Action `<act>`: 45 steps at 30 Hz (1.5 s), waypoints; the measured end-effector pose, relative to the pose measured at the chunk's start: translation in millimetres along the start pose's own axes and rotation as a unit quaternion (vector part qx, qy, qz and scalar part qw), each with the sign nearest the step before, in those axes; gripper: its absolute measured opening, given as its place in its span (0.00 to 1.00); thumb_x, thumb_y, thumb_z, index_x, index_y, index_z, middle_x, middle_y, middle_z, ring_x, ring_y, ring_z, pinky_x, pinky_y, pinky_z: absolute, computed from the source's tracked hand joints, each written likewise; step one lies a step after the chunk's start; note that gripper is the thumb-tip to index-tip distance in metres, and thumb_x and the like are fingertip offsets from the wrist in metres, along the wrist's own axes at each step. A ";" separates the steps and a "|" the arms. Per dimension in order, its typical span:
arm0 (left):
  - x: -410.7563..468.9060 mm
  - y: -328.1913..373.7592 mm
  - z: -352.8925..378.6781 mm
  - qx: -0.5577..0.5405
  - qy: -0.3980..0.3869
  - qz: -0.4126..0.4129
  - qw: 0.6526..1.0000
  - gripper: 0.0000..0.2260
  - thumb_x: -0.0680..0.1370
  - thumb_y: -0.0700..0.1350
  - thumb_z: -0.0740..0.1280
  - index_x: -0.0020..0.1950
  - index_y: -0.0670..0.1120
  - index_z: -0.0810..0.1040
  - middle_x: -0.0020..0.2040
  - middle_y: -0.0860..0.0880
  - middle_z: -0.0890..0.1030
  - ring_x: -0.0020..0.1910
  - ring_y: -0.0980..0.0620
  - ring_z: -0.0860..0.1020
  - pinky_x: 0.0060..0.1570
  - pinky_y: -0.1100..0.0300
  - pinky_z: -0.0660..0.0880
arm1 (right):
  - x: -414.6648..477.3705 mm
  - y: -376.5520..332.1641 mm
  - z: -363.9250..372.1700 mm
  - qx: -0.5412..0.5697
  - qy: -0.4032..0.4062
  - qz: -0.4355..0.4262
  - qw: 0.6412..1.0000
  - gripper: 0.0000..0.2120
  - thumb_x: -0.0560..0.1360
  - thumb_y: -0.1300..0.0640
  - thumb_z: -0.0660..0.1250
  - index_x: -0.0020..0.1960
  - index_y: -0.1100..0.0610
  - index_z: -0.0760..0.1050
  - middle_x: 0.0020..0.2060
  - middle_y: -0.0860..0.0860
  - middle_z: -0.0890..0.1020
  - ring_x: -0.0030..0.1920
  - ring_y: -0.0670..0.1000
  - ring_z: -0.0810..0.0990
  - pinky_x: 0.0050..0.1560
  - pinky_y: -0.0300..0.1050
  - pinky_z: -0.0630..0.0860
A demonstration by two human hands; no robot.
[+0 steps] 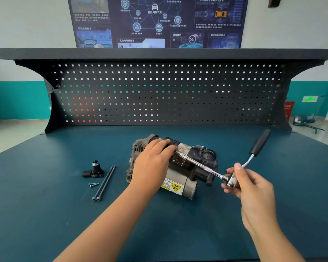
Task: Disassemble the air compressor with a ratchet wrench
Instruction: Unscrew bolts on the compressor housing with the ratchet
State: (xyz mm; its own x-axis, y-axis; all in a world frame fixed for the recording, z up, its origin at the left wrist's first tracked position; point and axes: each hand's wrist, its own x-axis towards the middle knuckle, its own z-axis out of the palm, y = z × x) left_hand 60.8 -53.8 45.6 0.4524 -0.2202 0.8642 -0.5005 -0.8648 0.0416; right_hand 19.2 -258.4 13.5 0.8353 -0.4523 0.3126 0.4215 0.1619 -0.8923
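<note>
On the desk point(45, 214), our left hand point(151, 163) lay flat, pinning the air compressor point(187, 186); our right hand point(254, 188) pinched the ratchet wrench point(206, 168) head. We judged the socket must stay square.

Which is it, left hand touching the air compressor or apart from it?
Touching. Head view: the left hand lies palm-down on the air compressor, fingers draped over its black top, no gap. The right hand grips the ratchet wrench.

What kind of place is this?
Probably a vehicle-technology training workshop: a workbench with a pegboard back panel, a connected-car technology poster on the wall, and an air compressor being undone with a ratchet wrench.
</note>
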 end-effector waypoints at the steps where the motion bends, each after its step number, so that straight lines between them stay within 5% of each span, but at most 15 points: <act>1: 0.3 0.1 0.7 0.000 0.002 0.002 1.000 0.13 0.63 0.30 0.76 0.46 0.41 0.84 0.47 0.43 0.84 0.48 0.43 0.82 0.42 0.51 0.81 | 0.4 -1.0 -2.2 0.018 0.003 0.006 1.000 0.13 0.78 0.57 0.64 0.37 0.61 0.78 0.27 0.49 0.80 0.25 0.50 0.79 0.26 0.37 0.76; 8: 1.4 -2.9 4.3 0.003 -0.009 -0.004 1.000 0.12 0.65 0.29 0.74 0.46 0.39 0.83 0.48 0.43 0.84 0.48 0.42 0.82 0.46 0.52 0.80 | 14.4 -12.4 -19.9 0.208 -0.035 0.046 0.976 0.13 0.80 0.59 0.56 0.38 0.55 0.72 0.33 0.49 0.81 0.32 0.49 0.81 0.38 0.38 0.79; 13: 2.0 -2.3 3.5 0.007 -0.011 -0.007 1.000 0.12 0.65 0.29 0.74 0.46 0.41 0.83 0.48 0.45 0.84 0.48 0.44 0.82 0.43 0.55 0.79 | 23.1 -6.2 -10.2 0.050 -0.084 0.011 0.995 0.16 0.79 0.63 0.58 0.39 0.53 0.80 0.32 0.45 0.73 0.35 0.43 0.72 0.37 0.31 0.74; 17: 2.5 -1.1 2.3 0.004 -0.016 -0.014 1.000 0.13 0.64 0.30 0.75 0.45 0.42 0.83 0.47 0.46 0.84 0.48 0.46 0.82 0.39 0.56 0.80 | 28.7 1.3 0.6 0.042 -0.002 0.046 0.998 0.14 0.81 0.57 0.57 0.43 0.55 0.80 0.34 0.48 0.69 0.34 0.47 0.71 0.38 0.36 0.75; 26: 1.2 -0.6 4.1 0.000 -0.002 -0.023 1.000 0.12 0.64 0.30 0.76 0.44 0.42 0.84 0.46 0.46 0.84 0.47 0.46 0.82 0.38 0.55 0.80 | 28.9 8.2 10.1 -0.024 -0.005 0.162 0.987 0.14 0.79 0.48 0.60 0.44 0.53 0.79 0.44 0.49 0.80 0.44 0.51 0.73 0.40 0.48 0.77; 32: 2.1 -1.3 4.0 -0.007 0.005 -0.010 1.000 0.13 0.63 0.29 0.75 0.44 0.42 0.84 0.46 0.46 0.84 0.46 0.46 0.82 0.40 0.55 0.80 | 14.5 11.5 31.5 0.057 -0.072 0.210 0.973 0.13 0.76 0.45 0.61 0.52 0.52 0.77 0.48 0.49 0.84 0.48 0.49 0.81 0.39 0.47 0.76; 35: 1.5 -4.4 5.2 0.019 -0.003 0.018 1.000 0.14 0.63 0.28 0.75 0.46 0.41 0.84 0.47 0.45 0.84 0.48 0.42 0.82 0.43 0.50 0.80 | 10.5 8.4 36.5 0.105 -0.111 0.214 0.965 0.18 0.66 0.42 0.66 0.52 0.51 0.77 0.45 0.48 0.85 0.44 0.48 0.83 0.38 0.45 0.75; 38: 0.7 -3.9 5.0 0.045 0.009 0.040 0.998 0.16 0.63 0.27 0.71 0.47 0.41 0.83 0.50 0.45 0.84 0.52 0.35 0.80 0.43 0.44 0.78 | 9.6 6.3 38.6 0.118 -0.118 0.208 0.964 0.19 0.66 0.48 0.70 0.55 0.53 0.75 0.47 0.51 0.84 0.44 0.49 0.83 0.35 0.43 0.75; 45: -12.1 21.8 12.1 0.018 0.076 0.127 0.989 0.10 0.74 0.38 0.61 0.50 0.47 0.80 0.48 0.53 0.83 0.54 0.48 0.74 0.43 0.58 0.69 | 9.3 9.1 40.8 0.118 -0.108 0.190 0.969 0.13 0.74 0.55 0.67 0.57 0.55 0.75 0.46 0.53 0.84 0.43 0.50 0.84 0.35 0.42 0.76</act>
State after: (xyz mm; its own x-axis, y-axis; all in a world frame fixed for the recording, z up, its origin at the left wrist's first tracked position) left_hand 53.3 -75.5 30.0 0.1988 -0.3648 0.9096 -0.5556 -0.8065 -0.2020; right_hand 45.2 -225.4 21.6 0.9895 -0.1310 0.0608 0.1178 0.4881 -0.8648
